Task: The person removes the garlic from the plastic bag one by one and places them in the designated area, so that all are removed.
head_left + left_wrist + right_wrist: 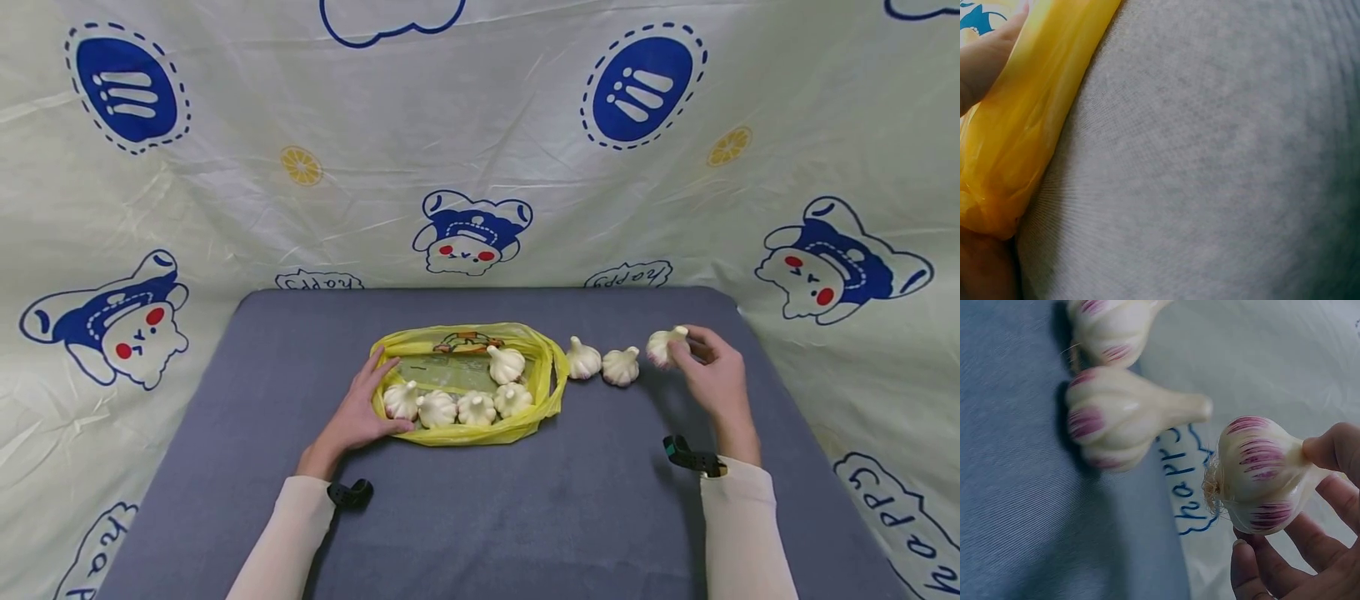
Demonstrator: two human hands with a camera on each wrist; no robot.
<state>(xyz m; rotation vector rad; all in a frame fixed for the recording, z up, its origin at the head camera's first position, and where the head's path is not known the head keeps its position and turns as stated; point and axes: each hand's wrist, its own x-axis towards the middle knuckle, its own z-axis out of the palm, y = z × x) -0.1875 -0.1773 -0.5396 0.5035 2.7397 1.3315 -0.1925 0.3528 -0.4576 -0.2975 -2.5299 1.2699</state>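
Observation:
A yellow plastic bag (pixel 487 435) lies with its mouth spread wide, several garlic bulbs inside it. My left hand (pixel 358 408) grips the bag's left end, thumb at the near rim and fingers over the far left rim. The left wrist view shows part of that hand (pixel 985 69) against the yellow plastic (pixel 1041 106). Off to the right, my right hand (pixel 716 375) pinches a garlic bulb (pixel 1260 478) by its stem, roots pointing away from the palm. Two more garlic bulbs, one (pixel 583 358) beside the bag and another (pixel 621 367) right of it, sit on the table.
The table (pixel 600 517) is covered in grey-blue cloth. Behind it and at both sides hangs a pale printed sheet (pixel 480 125). A black wrist camera strap (pixel 693 458) sits on the right wrist, a similar one (pixel 351 494) on the left.

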